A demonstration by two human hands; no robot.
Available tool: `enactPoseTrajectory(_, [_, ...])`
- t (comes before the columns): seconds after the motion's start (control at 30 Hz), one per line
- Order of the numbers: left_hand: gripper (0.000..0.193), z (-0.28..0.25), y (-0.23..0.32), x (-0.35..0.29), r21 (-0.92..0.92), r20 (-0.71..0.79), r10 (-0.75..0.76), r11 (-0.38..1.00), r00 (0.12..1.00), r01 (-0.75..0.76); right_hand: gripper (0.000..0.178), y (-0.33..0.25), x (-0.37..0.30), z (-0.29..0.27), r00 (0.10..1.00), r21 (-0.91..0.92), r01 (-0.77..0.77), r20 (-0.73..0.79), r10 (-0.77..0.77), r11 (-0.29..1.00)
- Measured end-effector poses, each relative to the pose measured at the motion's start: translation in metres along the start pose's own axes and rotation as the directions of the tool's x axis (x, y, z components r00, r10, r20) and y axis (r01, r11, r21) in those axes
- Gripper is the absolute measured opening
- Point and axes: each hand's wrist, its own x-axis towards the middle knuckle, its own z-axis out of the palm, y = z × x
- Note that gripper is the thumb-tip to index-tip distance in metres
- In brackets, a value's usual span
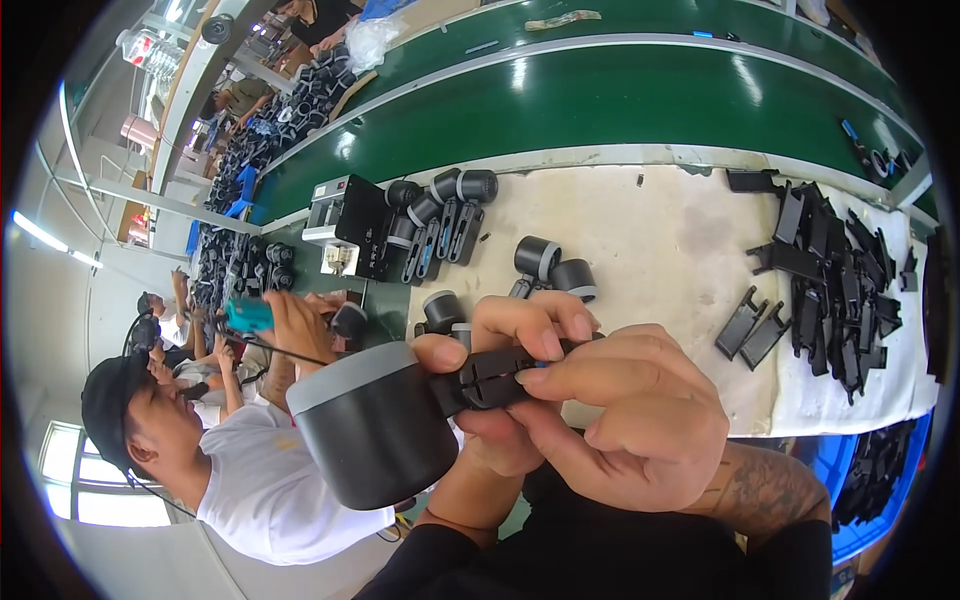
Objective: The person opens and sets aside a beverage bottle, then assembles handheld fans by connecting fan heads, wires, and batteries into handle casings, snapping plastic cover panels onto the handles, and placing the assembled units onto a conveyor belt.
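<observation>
Close in front of me is a black cup-shaped housing (378,440) with a grey rim band and a short slotted black handle (490,378). My left hand (490,435) is closed around this handle, thumb on top near the cup, with the cup sticking out to the left. From the other side, my right hand (630,420) pinches the handle's right end between thumb and fingers. A small blue bit shows at the right fingertips; the rest of that end is hidden. Behind my hands, similar housings (538,257) lie on the pale table covering (660,240).
Black plastic handle parts (830,280) are heaped at the right, above a blue bin (850,540) of more. A black-and-silver machine (350,225) stands at the back left beside more housings. Beyond runs a green conveyor (600,95). Close at left, a co-worker (270,480) holds a teal tool (250,315).
</observation>
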Motion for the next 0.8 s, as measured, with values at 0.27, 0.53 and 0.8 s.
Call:
enactPoseTrajectory(0.27, [0.047, 0.000, 0.006, 0.001, 0.014, 0.047, 0.031, 0.999, 0.998, -0.031, 0.053, 0.001, -0.003, 0.004, 1.000, 0.060, 0.012, -0.004, -0.012, 0.998])
enactPoseTrajectory(0.53, [0.048, -0.001, 0.008, 0.003, 0.077, 0.061, 0.074, 0.994, 0.995, -0.078, 0.055, 0.002, -0.006, 0.008, 0.999, 0.065, 0.015, -0.044, -0.013, 0.998])
enactPoseTrajectory(0.8, [0.047, 0.000, 0.005, 0.002, 0.071, 0.016, 0.075, 0.995, 0.997, -0.076, 0.040, -0.001, -0.003, 0.007, 0.999, -0.007, -0.011, -0.035, 0.010, 1.000])
